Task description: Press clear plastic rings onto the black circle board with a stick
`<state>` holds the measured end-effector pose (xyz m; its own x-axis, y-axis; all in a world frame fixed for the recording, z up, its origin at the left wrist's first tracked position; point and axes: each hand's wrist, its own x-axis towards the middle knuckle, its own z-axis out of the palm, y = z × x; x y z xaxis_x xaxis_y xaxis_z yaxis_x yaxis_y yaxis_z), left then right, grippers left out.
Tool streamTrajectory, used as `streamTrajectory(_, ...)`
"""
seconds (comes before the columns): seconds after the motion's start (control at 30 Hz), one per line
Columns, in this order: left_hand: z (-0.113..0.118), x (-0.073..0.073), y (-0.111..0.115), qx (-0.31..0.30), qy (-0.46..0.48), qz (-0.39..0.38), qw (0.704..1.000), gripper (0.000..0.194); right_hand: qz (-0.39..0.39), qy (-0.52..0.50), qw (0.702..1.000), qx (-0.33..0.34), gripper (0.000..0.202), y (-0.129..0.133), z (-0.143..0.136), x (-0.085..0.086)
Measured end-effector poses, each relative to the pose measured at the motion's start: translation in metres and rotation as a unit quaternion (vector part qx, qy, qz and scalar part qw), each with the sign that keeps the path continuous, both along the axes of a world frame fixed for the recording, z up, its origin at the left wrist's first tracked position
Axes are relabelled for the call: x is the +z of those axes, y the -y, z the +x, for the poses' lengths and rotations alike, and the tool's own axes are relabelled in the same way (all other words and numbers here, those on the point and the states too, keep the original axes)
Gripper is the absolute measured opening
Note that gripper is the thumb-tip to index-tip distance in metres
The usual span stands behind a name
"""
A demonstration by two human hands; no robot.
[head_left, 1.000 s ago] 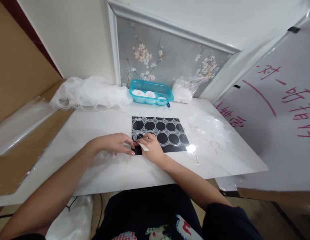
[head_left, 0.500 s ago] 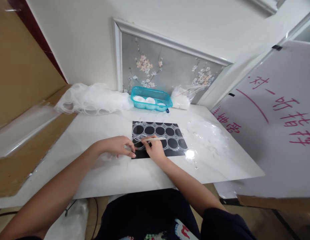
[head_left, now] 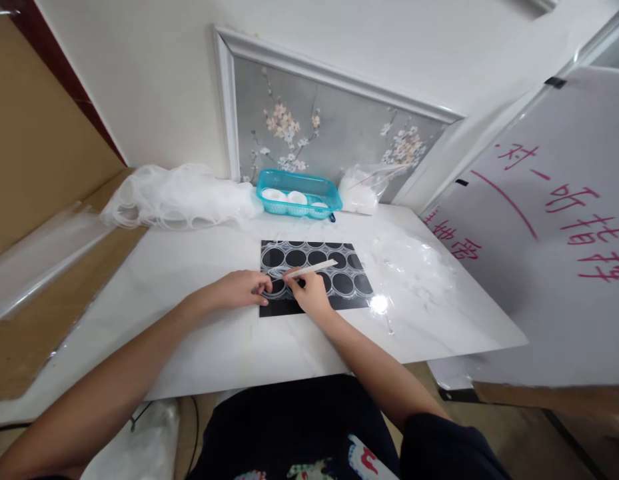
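Observation:
A black sheet printed with rows of dark circles ringed in white lies on the white table. My right hand is over its middle, closed on a thin white strip-like tool that slants up to the right. Near the sheet's left edge is my left hand, fingers curled, thumb low and apart from the index finger. Fine clear or white rings or strands lie between the two hands; their exact shape is too small to tell.
Behind the sheet stands a blue basket with white round pieces. White netting is piled at the back left, a plastic bag at the back right. Clear film lies right, cardboard left. A whiteboard stands far right.
The white tool has tilted, its free end now higher and further from the sheet's lower edge. My left fingers have curled in more. The whole view has shifted slightly.

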<state>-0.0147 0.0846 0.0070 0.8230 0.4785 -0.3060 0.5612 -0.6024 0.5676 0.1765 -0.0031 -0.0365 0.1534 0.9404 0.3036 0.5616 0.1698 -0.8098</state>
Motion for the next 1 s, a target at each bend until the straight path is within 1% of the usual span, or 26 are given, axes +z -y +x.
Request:
streamTrajectory(0.1,0.001,-0.001,0.003,-0.021,0.002,0.011,1.0,0.016,0.0,-0.01,1.0,0.008,0.014,0.0,0.0,0.002)
streamTrajectory(0.17,0.001,-0.001,0.004,-0.025,0.0,0.015,1.0,0.015,-0.005,-0.016,1.0,0.016,0.013,0.0,0.0,0.002)
streamTrajectory(0.43,-0.002,0.009,0.001,-0.02,-0.01,-0.008,1.0,0.026,-0.021,-0.002,0.996,0.081,0.01,0.002,-0.002,0.003)
streamTrajectory(0.63,-0.003,0.006,0.001,-0.006,-0.007,-0.017,1.0,0.029,0.01,0.022,0.993,0.116,0.014,0.002,-0.002,0.004)
streamTrajectory(0.77,-0.003,0.006,0.002,-0.007,-0.008,-0.017,1.0,0.028,0.022,0.034,0.993,0.115,0.013,0.002,-0.002,0.001)
streamTrajectory(1.0,-0.002,0.009,0.004,-0.008,-0.017,-0.014,1.0,0.029,0.013,0.039,0.994,0.103,0.013,0.001,-0.003,0.0)
